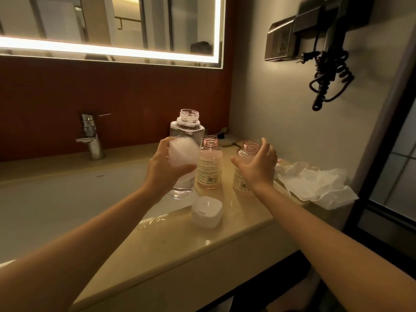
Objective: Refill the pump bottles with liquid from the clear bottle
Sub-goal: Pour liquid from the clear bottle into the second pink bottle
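Over the sink edge: both hands were up, and this looked like the moment before a pour.
Left hand (pixel 167 166): it was wrapped around the lower half of the clear bottle (pixel 185 152), fingers closed on its front, lifting it clear of the tabletop (pixel 180 239).
Clear bottle's axis: long axis near vertical with a slight lean, open threaded mouth pointing up, so nothing could spill yet; foam clung inside by the grip.
Right hand (pixel 256 166): it was spread open, gripping nothing, hovering at the right pump bottle (pixel 244 170), probably to steady it; contact couldn't be told.
Right pump bottle: it stood upright on the tabletop, neck open and pointing up, ready to receive.
Middle pump bottle (pixel 209 163): upright too, uncapped, pinkish liquid inside, just behind the clear bottle.
White cap (pixel 207 211): it lay near the tabletop's front, out of the pouring path.
Crumpled tissue (pixel 315 183): it sat at the right, handy for drips, I'd guess.
Tap (pixel 90 136): well apart on the left.
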### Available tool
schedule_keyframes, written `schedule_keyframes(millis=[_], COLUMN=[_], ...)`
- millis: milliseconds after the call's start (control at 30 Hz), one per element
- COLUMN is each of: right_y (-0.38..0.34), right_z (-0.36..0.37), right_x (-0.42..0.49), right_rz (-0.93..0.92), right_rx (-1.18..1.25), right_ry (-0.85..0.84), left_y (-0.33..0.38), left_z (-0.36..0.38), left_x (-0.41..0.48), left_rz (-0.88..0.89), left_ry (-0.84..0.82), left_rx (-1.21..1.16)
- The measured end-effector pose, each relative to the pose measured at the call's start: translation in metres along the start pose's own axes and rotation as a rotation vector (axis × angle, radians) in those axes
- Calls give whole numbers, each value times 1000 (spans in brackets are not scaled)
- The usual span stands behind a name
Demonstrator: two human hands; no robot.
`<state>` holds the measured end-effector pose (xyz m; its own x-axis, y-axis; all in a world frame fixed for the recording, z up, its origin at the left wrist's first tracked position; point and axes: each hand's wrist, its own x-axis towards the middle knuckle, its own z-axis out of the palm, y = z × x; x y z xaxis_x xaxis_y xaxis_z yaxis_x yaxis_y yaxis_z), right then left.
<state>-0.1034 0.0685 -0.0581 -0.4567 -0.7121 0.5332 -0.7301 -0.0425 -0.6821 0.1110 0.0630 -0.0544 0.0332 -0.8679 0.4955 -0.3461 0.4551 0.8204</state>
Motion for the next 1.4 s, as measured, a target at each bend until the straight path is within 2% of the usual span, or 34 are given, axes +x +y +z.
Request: schedule_keyframes(millis=[133,333,667,833,1033,1233,1400], right_y=[7,3,-74,-106,-127,-125,-110], right_z=[2,0,-15,-5,27,50,57], right_x=[-1,0,-13,-48,-109,-143,-149], right_rz=[99,107,-123,-168,-197,-264,-262], right_rx=[154,192,406,486,497,444,535], right_ry=[-119,-119,10,-105,-350,-439,-440], left_y=[-7,-7,-4,-6,-10,-12,-13], left_z=[6,-4,-71,-114,-149,-165,-165], left_x=[0,1,-8,-25,-48,-58,-60], left_rz=[21,53,106,90,99,111,188], left_ry=[-6,27,131,154,140,133,100], left_rx=[63,118,217,325,450,554,703])
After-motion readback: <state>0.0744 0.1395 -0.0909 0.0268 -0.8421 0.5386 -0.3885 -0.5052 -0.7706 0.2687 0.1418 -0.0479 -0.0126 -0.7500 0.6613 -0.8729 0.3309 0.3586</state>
